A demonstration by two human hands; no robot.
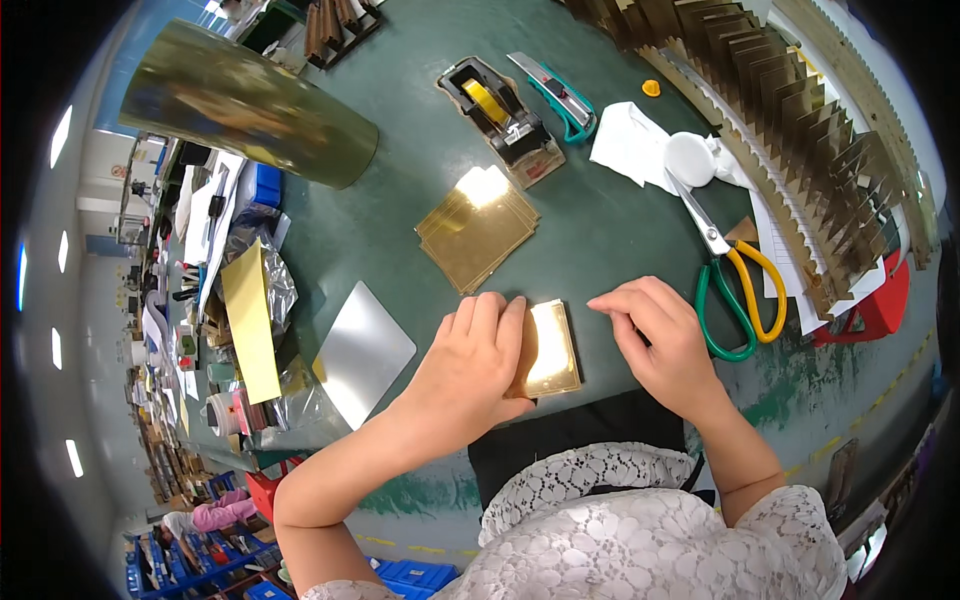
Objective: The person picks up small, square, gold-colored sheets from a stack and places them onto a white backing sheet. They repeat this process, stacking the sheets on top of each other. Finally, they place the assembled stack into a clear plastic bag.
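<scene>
At the near edge of the table, my left hand [470,360] is closed on the left side of a small stack of shiny gold-coloured metal plates [552,350]. To the right of that stack and apart from it is my right hand [660,345], its fingertips drawn together. Whatever it might pinch is too small to make out. A second, fanned stack of gold plates [480,228] lies flat just beyond my left hand. Left of my left forearm rests a silver sheet [365,350] with rounded corners.
Beyond the plates stand a tape dispenser [500,120] and a green utility knife [560,100]. Scissors [735,280] with green and yellow handles, a white round lid [690,158] and a rack of metal strips [780,120] are at right. A large greenish cylinder [250,105] occupies the far left.
</scene>
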